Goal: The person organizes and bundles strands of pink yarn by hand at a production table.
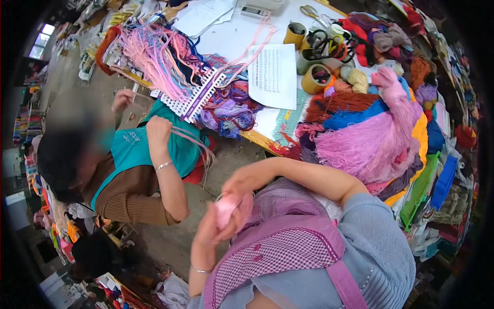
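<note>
In front of my purple checked apron (288, 239), my left hand (211, 226) is closed around a small ball of pink yarn (226, 210). My right hand (244, 179) curls over the upper end of the ball, its fingers bent and pressed against the yarn; their tips are partly hidden. Nearest on the table lies a large loose bundle of pink yarn (355, 149), beside blue yarn (355, 117) and rust-brown yarn (337, 109).
To the left, a co-worker in a teal apron (131, 147) holds pink strands. On the table (226, 44) are a white perforated thread card (195, 98), a printed sheet (272, 77), scissors (318, 38) in a holder, and a brown tube (316, 80). Green crates (419, 193) stand right.
</note>
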### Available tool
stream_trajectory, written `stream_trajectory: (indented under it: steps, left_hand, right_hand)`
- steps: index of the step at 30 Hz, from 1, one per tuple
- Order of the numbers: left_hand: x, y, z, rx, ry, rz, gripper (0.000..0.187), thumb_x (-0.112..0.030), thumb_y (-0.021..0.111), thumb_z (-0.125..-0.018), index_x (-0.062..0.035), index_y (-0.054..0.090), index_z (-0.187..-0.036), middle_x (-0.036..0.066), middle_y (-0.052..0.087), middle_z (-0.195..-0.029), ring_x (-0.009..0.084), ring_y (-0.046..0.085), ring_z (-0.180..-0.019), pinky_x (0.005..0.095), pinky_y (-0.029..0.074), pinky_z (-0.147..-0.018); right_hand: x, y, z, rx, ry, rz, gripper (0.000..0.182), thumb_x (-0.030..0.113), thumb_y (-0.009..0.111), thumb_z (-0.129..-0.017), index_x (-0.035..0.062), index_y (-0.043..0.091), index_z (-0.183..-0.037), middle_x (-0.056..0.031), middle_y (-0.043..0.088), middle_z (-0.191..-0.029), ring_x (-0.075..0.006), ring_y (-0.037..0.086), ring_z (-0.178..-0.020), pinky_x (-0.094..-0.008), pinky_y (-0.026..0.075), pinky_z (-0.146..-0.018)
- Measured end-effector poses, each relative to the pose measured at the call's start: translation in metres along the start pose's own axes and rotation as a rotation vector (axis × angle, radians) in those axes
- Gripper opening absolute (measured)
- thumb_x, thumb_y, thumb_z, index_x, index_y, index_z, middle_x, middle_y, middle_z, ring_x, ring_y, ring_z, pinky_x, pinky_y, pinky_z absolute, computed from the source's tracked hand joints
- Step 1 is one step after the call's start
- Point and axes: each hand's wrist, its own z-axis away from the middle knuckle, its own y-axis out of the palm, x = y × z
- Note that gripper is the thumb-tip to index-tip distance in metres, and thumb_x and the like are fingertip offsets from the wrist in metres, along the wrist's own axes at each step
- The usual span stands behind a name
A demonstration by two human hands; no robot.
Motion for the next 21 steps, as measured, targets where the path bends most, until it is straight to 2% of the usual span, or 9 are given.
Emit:
stream_trajectory:
  steps: [3, 5, 6, 9, 12, 14, 17, 20, 21]
  left_hand:
    - [-0.021, 0.003, 0.005, -0.343, -0.134, 0.128, 0.082, -0.067, 0.025, -0.092, 0.0055, 0.060, -0.105, 0.003, 0.055, -0.054, 0.0128, 0.044, -0.037, 0.0258, 0.036, -0.039]
    - [-0.020, 0.020, -0.021, -0.121, 0.062, -1.286, 0.048, -0.044, 0.045, -0.096, 0.0001, 0.064, -0.104, 0.005, 0.065, -0.074, 0.0203, 0.063, -0.065, 0.0309, 0.049, -0.060]
    - [-0.012, 0.023, -0.032, -0.046, -0.126, -1.412, 0.026, -0.024, 0.055, -0.092, -0.0037, 0.065, -0.105, 0.003, 0.068, -0.089, 0.0235, 0.064, -0.087, 0.0340, 0.049, -0.077]
    - [-0.018, 0.071, -0.047, 0.260, 0.257, -0.979, 0.027, -0.019, 0.053, -0.089, 0.0037, 0.065, -0.099, 0.007, 0.068, -0.089, 0.0107, 0.058, -0.070, 0.0252, 0.046, -0.058]
    - [-0.049, 0.109, -0.043, 0.065, -0.026, -0.435, 0.025, -0.013, 0.054, -0.089, 0.0028, 0.066, -0.103, 0.006, 0.066, -0.088, 0.0139, 0.058, -0.079, 0.0303, 0.047, -0.069]
    - [-0.043, 0.115, -0.050, 0.060, 0.432, -1.245, 0.026, -0.011, 0.055, -0.086, -0.0028, 0.066, -0.109, 0.008, 0.063, -0.083, 0.0169, 0.059, -0.078, 0.0297, 0.047, -0.072]
    - [-0.035, 0.108, -0.055, 0.095, 0.615, -1.209, 0.034, -0.018, 0.059, -0.084, -0.0090, 0.064, -0.117, 0.013, 0.062, -0.110, 0.0276, 0.059, -0.101, 0.0349, 0.046, -0.085]
    - [-0.029, 0.100, -0.061, -0.168, 0.854, -1.518, 0.045, -0.021, 0.068, -0.079, -0.0098, 0.061, -0.122, 0.016, 0.051, -0.133, 0.0330, 0.047, -0.125, 0.0390, 0.039, -0.101]
    - [-0.030, 0.102, -0.066, -0.284, 0.866, -1.502, 0.048, -0.018, 0.070, -0.077, -0.0092, 0.060, -0.123, 0.017, 0.051, -0.134, 0.0332, 0.050, -0.122, 0.0394, 0.039, -0.100]
  right_hand:
    - [0.036, 0.025, 0.041, -0.079, 0.116, -0.019, 0.030, 0.029, 0.060, -0.090, 0.0011, 0.059, -0.101, -0.0042, 0.062, -0.085, -0.0148, 0.057, -0.079, -0.0288, 0.045, -0.072]
    - [0.068, 0.036, 0.055, -0.218, 0.135, 0.082, 0.029, 0.032, 0.063, -0.089, 0.0040, 0.062, -0.095, 0.0003, 0.060, -0.074, -0.0111, 0.056, -0.071, -0.0265, 0.044, -0.066]
    - [0.066, 0.043, 0.058, -0.229, 0.132, 0.085, 0.029, 0.032, 0.063, -0.089, 0.0040, 0.062, -0.095, 0.0003, 0.060, -0.074, -0.0111, 0.056, -0.071, -0.0265, 0.044, -0.066]
    - [0.059, 0.055, 0.071, -0.489, 0.239, -0.092, 0.035, 0.035, 0.049, -0.095, 0.0039, 0.064, -0.085, -0.0025, 0.061, -0.072, -0.0076, 0.052, -0.054, -0.0241, 0.041, -0.045]
    - [0.058, 0.076, 0.080, -0.240, 0.243, -0.938, 0.043, 0.042, 0.036, -0.098, 0.0070, 0.060, -0.104, -0.0112, 0.064, -0.074, -0.0082, 0.049, -0.045, -0.0221, 0.032, -0.035]
    - [-0.003, 0.117, 0.066, -0.289, 0.044, -0.695, 0.039, 0.041, 0.040, -0.097, 0.0097, 0.055, -0.114, -0.0151, 0.064, -0.073, -0.0103, 0.050, -0.043, -0.0231, 0.033, -0.035]
    - [0.010, 0.115, 0.052, -0.789, -0.023, -1.375, 0.041, 0.042, 0.038, -0.099, 0.0128, 0.049, -0.125, -0.0089, 0.065, -0.098, -0.0130, 0.061, -0.068, -0.0267, 0.046, -0.052]
    - [0.039, 0.096, 0.059, -1.024, -0.242, -1.052, 0.069, 0.058, 0.023, -0.096, 0.0134, 0.015, -0.149, -0.0113, 0.032, -0.146, -0.0231, 0.042, -0.129, -0.0402, 0.039, -0.104]
    - [0.052, 0.091, 0.058, -1.115, -0.278, -0.915, 0.079, 0.064, 0.031, -0.092, 0.0163, 0.009, -0.151, -0.0076, 0.036, -0.144, -0.0188, 0.042, -0.127, -0.0335, 0.039, -0.100]
